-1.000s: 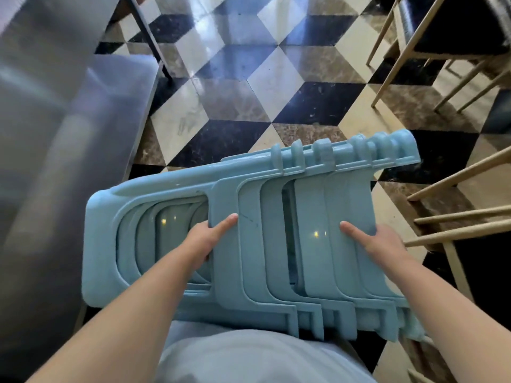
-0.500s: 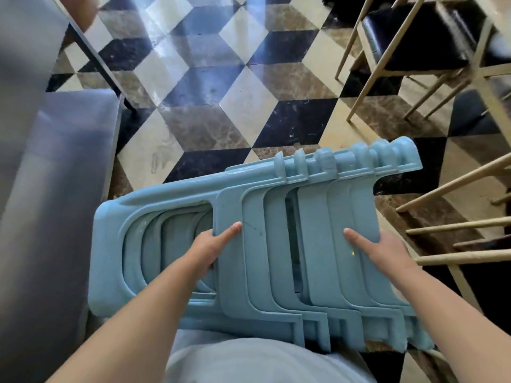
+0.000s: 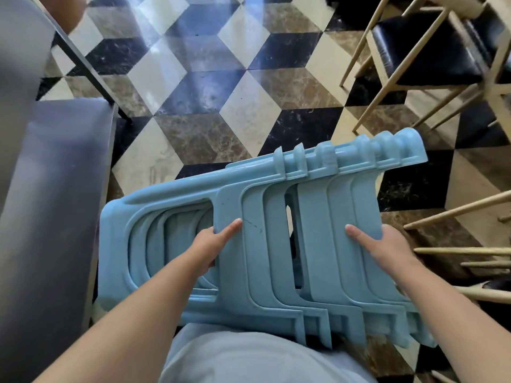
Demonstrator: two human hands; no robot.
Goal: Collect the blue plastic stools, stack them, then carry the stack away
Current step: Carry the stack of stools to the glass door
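Note:
A stack of several nested light-blue plastic stools lies on its side across my front, held off the floor against my body, seats to the left and legs pointing right. My left hand grips the edge of a leg opening near the seats, index finger stretched along the plastic. My right hand holds the outer legs at the right end, fingers wrapped round the far side and hidden.
A grey padded bench with a dark metal leg runs along the left. Wooden chairs with black seats stand at the upper right, and more wooden chair legs reach in from the right. Between them is patterned marble floor.
The view has moved forward over the floor: the bench and the chairs have slid down and nearer. Both hands keep the same hold on the stack.

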